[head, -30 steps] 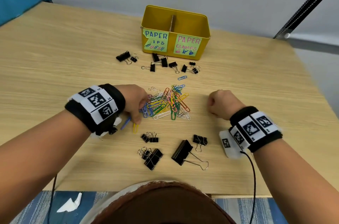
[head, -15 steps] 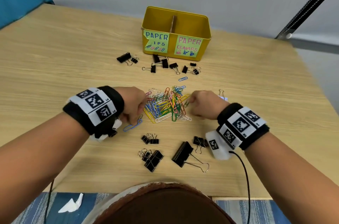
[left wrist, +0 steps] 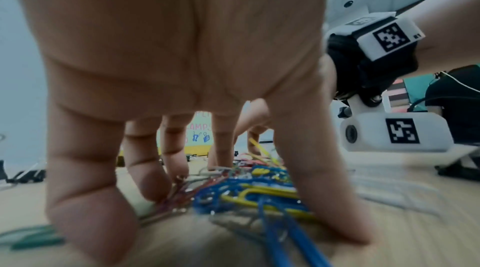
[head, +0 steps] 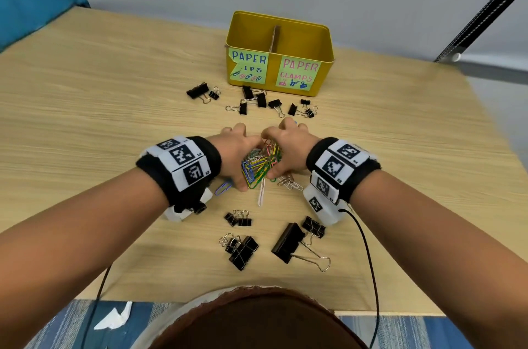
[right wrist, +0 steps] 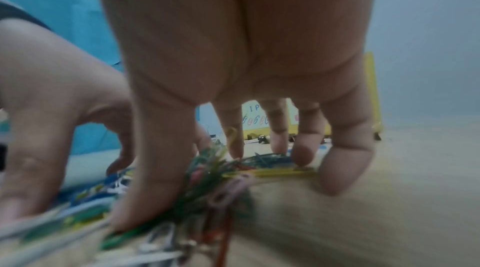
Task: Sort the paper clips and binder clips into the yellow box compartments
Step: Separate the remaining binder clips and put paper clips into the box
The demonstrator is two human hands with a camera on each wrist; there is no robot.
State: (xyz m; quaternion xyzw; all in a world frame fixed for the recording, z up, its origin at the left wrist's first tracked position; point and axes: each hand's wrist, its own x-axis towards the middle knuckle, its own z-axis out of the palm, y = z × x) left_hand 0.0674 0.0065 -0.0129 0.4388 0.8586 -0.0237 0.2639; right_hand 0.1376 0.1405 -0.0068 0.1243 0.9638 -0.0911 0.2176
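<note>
Head view shows a wooden table [head: 85, 108] with a yellow box [head: 303, 34] at its far side, split by an upright divider [head: 275, 39] into two compartments; the left one bears a green label reading "PAPER ...IPS" (part of it torn or folded), the right a label reading "PAPER CLAMPS". Between the box and the hands lies a scattered row of black binder clips [head: 251, 100], and nearer the person sit more of them, among these one large binder clip [head: 287, 242] with its wire handles pointing right, just beside a small one. A scrap of white paper [head: 114, 320] lies on the blue striped floor. The pile of coloured paper clips [head: 258, 164] sits mid-table, tangled blue, yellow, green and pink wire, flanked by both hands. The left hand [head: 237, 148] and right hand [head: 288, 145] cup it from either side, fingers curled down around the heap with tips on the table. A purple paper clip [head: 223, 188] lies just left of the heap, a few silver paper clips [head: 291, 183] just right.
</note>
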